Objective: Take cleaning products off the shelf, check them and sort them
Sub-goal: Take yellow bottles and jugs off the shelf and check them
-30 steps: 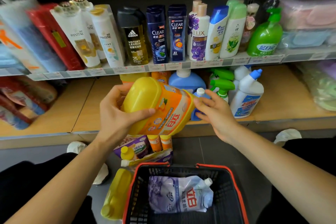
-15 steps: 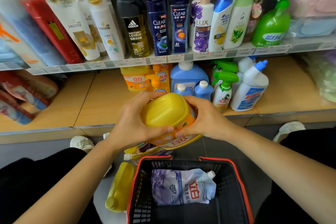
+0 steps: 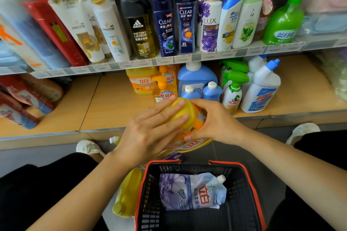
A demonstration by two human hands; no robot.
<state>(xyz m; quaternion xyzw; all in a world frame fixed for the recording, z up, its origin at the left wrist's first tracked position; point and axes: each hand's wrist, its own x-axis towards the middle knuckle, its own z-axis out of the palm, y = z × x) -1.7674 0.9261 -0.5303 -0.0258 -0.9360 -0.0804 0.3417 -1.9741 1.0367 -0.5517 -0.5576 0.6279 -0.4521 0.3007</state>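
Note:
I hold a yellow detergent bottle [image 3: 189, 118] with an orange label in both hands, in front of the lower shelf and above the basket. Its base points up toward me. My left hand [image 3: 150, 133] wraps its near left side, fingers across the yellow base. My right hand [image 3: 216, 120] grips its right side. Below stands a black shopping basket [image 3: 249, 189] with a red rim, holding a purple refill pouch [image 3: 191, 191]. On the lower shelf [image 3: 112, 103] stand yellow dish soap bottles [image 3: 142, 82], blue bottles [image 3: 197, 78], green-trigger sprays [image 3: 233, 88] and a white toilet cleaner [image 3: 262, 88].
The upper shelf [image 3: 169, 60] carries several shampoo and body wash bottles and a green pump bottle [image 3: 283, 22]. A yellow bottle [image 3: 127, 193] lies on the floor left of the basket, with more packs hidden under my hands. Packaged goods [image 3: 20, 99] lie at the lower left.
The yellow bottle has tipped from lying sideways to base-up and come down toward the basket. My right hand moved from its cap end to its side; the view shifted down slightly.

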